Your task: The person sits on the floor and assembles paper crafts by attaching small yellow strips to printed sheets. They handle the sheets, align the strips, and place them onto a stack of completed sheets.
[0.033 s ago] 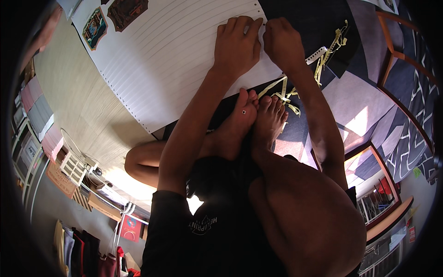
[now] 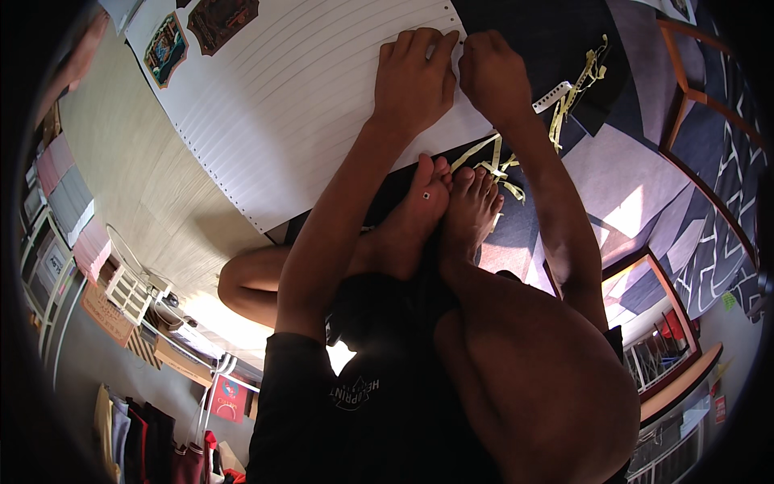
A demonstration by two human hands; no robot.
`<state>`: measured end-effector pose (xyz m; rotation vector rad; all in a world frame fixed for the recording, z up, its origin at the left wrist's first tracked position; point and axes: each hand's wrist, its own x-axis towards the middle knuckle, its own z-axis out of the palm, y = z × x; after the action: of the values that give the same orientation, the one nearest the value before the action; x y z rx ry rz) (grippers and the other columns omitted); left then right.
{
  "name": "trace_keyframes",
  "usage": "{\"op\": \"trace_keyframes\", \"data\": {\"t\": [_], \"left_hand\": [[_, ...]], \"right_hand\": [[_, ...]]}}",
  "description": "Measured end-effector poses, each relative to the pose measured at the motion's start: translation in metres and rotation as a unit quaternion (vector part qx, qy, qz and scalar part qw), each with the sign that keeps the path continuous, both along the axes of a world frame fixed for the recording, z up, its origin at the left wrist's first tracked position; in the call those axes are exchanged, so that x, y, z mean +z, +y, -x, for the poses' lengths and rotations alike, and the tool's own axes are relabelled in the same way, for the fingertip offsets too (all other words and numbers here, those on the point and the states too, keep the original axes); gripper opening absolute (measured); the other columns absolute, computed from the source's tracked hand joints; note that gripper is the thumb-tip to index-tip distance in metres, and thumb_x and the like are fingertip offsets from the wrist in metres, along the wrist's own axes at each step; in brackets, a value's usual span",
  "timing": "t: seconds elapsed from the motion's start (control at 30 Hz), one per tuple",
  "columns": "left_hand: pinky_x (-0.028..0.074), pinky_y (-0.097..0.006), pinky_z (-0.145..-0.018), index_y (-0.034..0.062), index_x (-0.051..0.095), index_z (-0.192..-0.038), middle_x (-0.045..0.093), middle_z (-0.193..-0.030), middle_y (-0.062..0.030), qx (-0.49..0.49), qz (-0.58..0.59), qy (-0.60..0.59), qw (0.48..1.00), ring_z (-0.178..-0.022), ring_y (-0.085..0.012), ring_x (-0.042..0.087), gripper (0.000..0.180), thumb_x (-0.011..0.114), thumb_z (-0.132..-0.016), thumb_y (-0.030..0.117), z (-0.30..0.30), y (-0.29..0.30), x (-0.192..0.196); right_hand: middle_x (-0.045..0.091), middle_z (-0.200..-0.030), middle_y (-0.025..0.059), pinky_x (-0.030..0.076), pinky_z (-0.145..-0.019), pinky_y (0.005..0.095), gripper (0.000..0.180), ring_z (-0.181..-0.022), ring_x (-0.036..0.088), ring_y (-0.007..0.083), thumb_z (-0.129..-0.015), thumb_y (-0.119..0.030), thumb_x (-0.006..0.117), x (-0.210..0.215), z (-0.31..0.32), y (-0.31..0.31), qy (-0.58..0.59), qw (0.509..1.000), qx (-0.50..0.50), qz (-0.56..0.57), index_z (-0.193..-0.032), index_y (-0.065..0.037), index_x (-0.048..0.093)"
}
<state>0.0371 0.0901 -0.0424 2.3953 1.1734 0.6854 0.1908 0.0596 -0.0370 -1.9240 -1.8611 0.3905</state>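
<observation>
At the right edge of the paper [image 2: 266,121], in the head view, the left hand [image 2: 415,77] and the right hand [image 2: 496,81] sit just beside each other, fingers bent. The left lies on the sheet; the right is curled over the edge. Fingertips are largely hidden, so whether either hand grips the edge cannot be told. A punched strip [image 2: 553,97] shows beside the right wrist; yellow ribbons [image 2: 564,109] lie beyond that edge. Two badges [image 2: 166,50] [image 2: 222,22] rest near the upper left corner. Step in hand, as judged: handling the perforated right margin. Continuing calls for the left hand to steady the sheet while the right works along the edge.
</observation>
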Motion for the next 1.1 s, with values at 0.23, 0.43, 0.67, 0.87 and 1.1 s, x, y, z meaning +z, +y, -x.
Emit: {"op": "trace_keyframes", "data": {"t": [0.23,0.43,0.67,0.87,1.1], "left_hand": [[0.043,-0.042,-0.084,0.0170,0.067,-0.129,0.061,-0.115,-0.0056,-0.012,-0.001,0.019,1.000,-0.104,-0.0251,0.056,0.050,0.067,-0.079,0.010,0.001,-0.002,0.001],[0.043,-0.042,-0.086,0.0188,0.067,-0.131,0.060,-0.118,-0.0054,-0.028,-0.026,0.045,0.998,-0.107,-0.0251,0.056,0.051,0.069,-0.080,0.014,0.002,-0.002,-0.002],[0.043,-0.043,-0.090,0.0186,0.064,-0.134,0.061,-0.122,-0.0056,-0.045,-0.093,0.115,0.988,-0.111,-0.0246,0.057,0.046,0.070,-0.089,0.029,0.004,-0.007,-0.004],[0.043,-0.045,-0.091,0.0186,0.064,-0.134,0.060,-0.123,-0.0051,-0.046,-0.120,0.134,0.983,-0.111,-0.0236,0.057,0.044,0.067,-0.093,0.036,0.007,-0.011,-0.006],[0.041,-0.045,-0.088,0.0228,0.066,-0.132,0.059,-0.122,-0.0043,-0.038,-0.086,0.131,0.987,-0.109,-0.0230,0.055,0.041,0.067,-0.093,0.038,0.005,-0.008,0.002]], "right_hand": [[0.063,-0.087,0.0184,0.057,-0.062,0.0457,0.008,-0.071,0.066,0.0393,-0.090,-0.008,0.063,0.000,0.007,-0.002,-0.031,0.999,-0.012,-0.014,-0.091,-0.001,0.061],[0.064,-0.087,0.0184,0.058,-0.063,0.0436,0.012,-0.072,0.068,0.0362,-0.090,-0.010,0.064,-0.002,0.006,-0.004,-0.065,0.997,-0.035,0.007,-0.088,0.001,0.060],[0.068,-0.092,0.0145,0.056,-0.065,0.0378,0.006,-0.077,0.070,0.0315,-0.092,-0.003,0.063,0.051,-0.004,-0.041,0.212,0.962,0.046,0.168,-0.097,-0.001,0.065],[0.071,-0.097,0.0132,0.055,-0.070,0.0359,0.012,-0.082,0.071,0.0271,-0.090,-0.002,0.065,0.077,0.027,-0.100,0.302,0.884,0.207,0.291,-0.102,-0.001,0.066],[0.069,-0.090,0.0156,0.055,-0.071,0.0373,0.019,-0.081,0.070,0.0304,-0.085,-0.008,0.072,0.066,0.039,-0.114,0.330,0.871,0.134,0.339,-0.100,-0.001,0.065]]}}
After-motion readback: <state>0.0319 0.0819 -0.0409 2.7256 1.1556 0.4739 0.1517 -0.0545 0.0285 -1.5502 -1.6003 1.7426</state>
